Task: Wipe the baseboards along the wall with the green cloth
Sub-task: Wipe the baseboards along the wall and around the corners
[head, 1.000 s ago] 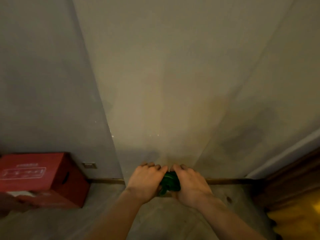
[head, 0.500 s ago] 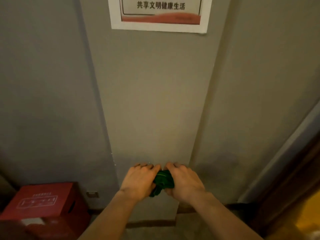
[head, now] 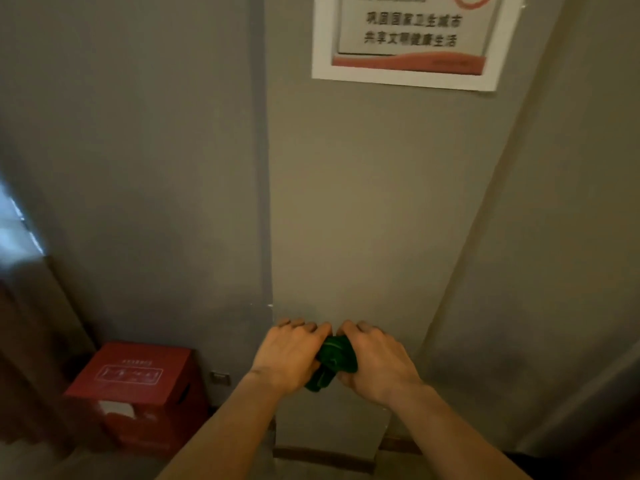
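Wall: grey, a poster fixed high. Baseboard: low, well below the hands. Left hand, right hand: fingers curled, the green cloth bunched between them. Step judged: cloth being readied; lowering to the baseboard is called for.

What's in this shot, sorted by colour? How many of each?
Green: 1, the green cloth, bunched between the left hand and right hand
Red: 1, the cardboard box
White-bordered: 1, the wall poster
Total: 3 things
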